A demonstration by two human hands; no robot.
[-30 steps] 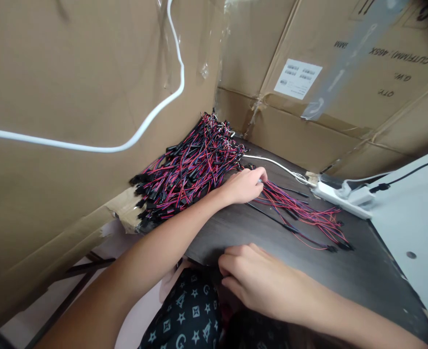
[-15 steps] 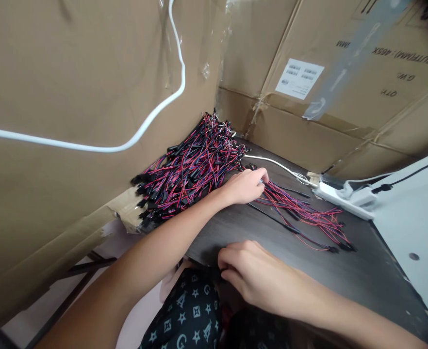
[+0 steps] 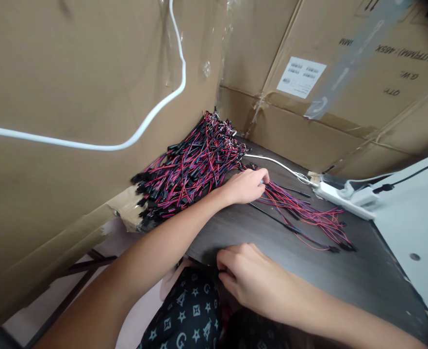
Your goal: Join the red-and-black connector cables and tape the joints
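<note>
Loose wires: a small spread of red and dark wires (image 3: 308,211) lies on the dark tabletop (image 3: 374,271), to the right of the big wire heap (image 3: 192,167), black connectors at its far-right ends.
Left hand: the left hand (image 3: 248,186) is just right of the heap, fingers bent over the near ends of the loose wires; a small pale bit shows by the thumb, but whether the fingers grasp anything I cannot tell.
Right hand: the right hand (image 3: 250,274) is below and right of the heap, by the table edge, fingers curled in; their tips are hidden, so I cannot tell if they hold something.
White cord: a white cord (image 3: 275,161) runs from the heap's right side to a power strip (image 3: 339,199), well right of it.
Cardboard: one sheet (image 3: 72,72) stands left of the heap, another (image 3: 257,53) behind it.
</note>
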